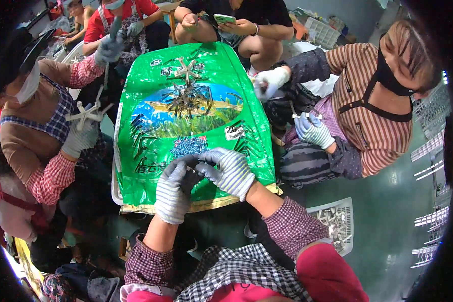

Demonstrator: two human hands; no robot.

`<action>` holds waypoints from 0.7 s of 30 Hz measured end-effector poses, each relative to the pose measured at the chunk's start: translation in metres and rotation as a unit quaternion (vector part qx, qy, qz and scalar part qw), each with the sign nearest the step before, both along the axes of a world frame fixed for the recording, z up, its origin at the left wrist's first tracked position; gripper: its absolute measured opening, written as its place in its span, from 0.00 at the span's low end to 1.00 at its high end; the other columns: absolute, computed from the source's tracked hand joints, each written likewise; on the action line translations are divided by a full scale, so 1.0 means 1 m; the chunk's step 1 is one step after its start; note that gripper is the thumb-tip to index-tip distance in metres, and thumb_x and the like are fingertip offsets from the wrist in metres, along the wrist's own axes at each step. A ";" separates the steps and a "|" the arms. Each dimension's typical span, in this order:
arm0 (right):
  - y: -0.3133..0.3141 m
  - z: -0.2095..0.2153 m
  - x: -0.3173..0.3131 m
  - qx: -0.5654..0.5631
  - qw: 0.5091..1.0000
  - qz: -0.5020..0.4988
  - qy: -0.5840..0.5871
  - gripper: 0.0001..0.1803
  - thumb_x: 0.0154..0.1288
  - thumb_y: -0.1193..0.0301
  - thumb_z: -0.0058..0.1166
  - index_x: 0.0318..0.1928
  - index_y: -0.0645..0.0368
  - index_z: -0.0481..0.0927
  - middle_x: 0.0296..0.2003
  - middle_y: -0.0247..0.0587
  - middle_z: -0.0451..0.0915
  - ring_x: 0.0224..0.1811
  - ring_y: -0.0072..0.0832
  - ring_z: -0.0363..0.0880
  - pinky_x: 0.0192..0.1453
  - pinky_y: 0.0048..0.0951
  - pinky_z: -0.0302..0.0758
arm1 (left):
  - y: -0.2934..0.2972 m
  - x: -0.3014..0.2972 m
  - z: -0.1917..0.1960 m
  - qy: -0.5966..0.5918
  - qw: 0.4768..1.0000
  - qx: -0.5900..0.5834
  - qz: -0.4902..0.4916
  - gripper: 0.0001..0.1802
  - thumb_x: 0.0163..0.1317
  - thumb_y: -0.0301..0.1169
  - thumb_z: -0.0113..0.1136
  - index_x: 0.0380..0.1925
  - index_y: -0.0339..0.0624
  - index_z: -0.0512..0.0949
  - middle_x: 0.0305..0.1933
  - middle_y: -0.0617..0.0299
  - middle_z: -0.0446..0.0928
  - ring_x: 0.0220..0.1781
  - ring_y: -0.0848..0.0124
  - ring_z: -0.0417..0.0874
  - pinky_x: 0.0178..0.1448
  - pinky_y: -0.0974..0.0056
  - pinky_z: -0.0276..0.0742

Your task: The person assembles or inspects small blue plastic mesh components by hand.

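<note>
My left hand (pixel 172 194) and my right hand (pixel 232 172), both in white striped gloves with grey fingertips, meet over the near edge of the green sack (pixel 161 186). Their fingers pinch together at one spot. Something small and dark may be between them, but the grey fingertips hide it. Just beyond my fingers lies a pile of small blue pieces (pixel 189 146). Farther back, thin dark strips (pixel 186 100) are heaped, and a white branched part (pixel 187 69) lies beyond them. More dark strips (pixel 140 133) are lined up at the left.
A white basket (pixel 345 221) of pale parts stands on the floor to my right. At the left, a co-worker's gloved hand (pixel 83 136) holds a white branched part. A striped-top co-worker (pixel 372 100) sits at the right; another person holds a phone (pixel 225 19) at the far side.
</note>
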State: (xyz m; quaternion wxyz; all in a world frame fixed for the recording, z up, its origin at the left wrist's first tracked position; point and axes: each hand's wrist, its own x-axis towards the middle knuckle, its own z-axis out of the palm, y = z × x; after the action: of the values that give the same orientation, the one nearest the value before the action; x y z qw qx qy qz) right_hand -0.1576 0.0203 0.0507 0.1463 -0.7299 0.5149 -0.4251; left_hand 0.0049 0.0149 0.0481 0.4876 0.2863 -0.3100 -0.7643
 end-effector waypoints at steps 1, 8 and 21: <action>0.000 0.000 -0.001 0.054 0.997 0.007 -0.049 0.10 0.55 0.66 0.58 0.37 0.56 0.81 0.32 0.44 0.80 0.33 0.36 0.79 0.39 0.33 0.76 | 0.000 0.000 0.001 0.000 1.000 0.000 0.000 0.18 0.62 0.38 0.53 0.45 0.36 0.73 0.44 0.57 0.76 0.44 0.67 0.78 0.52 0.60 0.74; 0.002 0.004 -0.002 0.173 0.953 0.051 -0.243 0.07 0.58 0.76 0.55 0.37 0.64 0.80 0.29 0.39 0.81 0.29 0.20 0.78 0.35 0.24 0.76 | 0.000 0.000 0.000 -0.001 1.000 -0.018 -0.016 0.17 0.63 0.36 0.52 0.46 0.35 0.72 0.46 0.55 0.76 0.45 0.66 0.78 0.51 0.60 0.75; 0.000 -0.014 -0.006 0.087 0.981 -0.009 -0.175 0.05 0.60 0.76 0.51 0.36 0.64 0.77 0.28 0.38 0.80 0.29 0.20 0.76 0.35 0.27 0.75 | 0.002 -0.004 0.011 -0.002 0.999 -0.007 -0.042 0.22 0.63 0.37 0.53 0.51 0.31 0.68 0.51 0.51 0.73 0.53 0.59 0.76 0.53 0.57 0.74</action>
State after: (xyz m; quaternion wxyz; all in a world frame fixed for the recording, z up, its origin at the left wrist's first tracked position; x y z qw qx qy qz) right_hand -0.1640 0.0206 0.0371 0.2932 -0.6243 0.5229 -0.5009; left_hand 0.0006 0.0168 0.0588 0.4566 0.2707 -0.3283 -0.7814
